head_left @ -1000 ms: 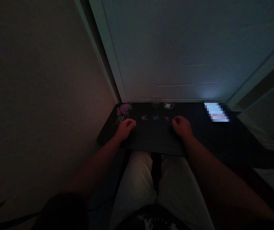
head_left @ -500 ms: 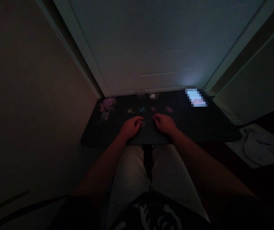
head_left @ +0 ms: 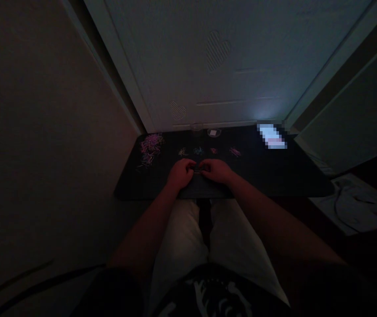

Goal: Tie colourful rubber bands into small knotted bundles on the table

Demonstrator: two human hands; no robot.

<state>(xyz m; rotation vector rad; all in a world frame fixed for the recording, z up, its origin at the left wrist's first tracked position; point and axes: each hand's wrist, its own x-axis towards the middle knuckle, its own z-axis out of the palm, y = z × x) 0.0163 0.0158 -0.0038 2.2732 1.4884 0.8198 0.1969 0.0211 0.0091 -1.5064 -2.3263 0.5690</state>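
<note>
My left hand rests low over the dark table with its fingers curled inward. Facing it, my right hand has its thumb and fingers drawn together in a pinch. Between the fingertips of both lies a small bunch of thin, pale pieces, partly covered by the fingers. Whatever is in either pinch is too small and dim to name. Just beyond the hands, little heaps of similar thin pieces form a row: yellowish, blue, pink-red and pink-purple.
A larger mixed heap of thin, coloured pieces occupies the table's left end. At the back stand a clear container and a round clear dish with a white square inside. A bright, pixelated phone-like screen is at the back right, near the door.
My right hand has moved left, closing the gap to my left hand over the small bunch. The whole view has shifted slightly.
</note>
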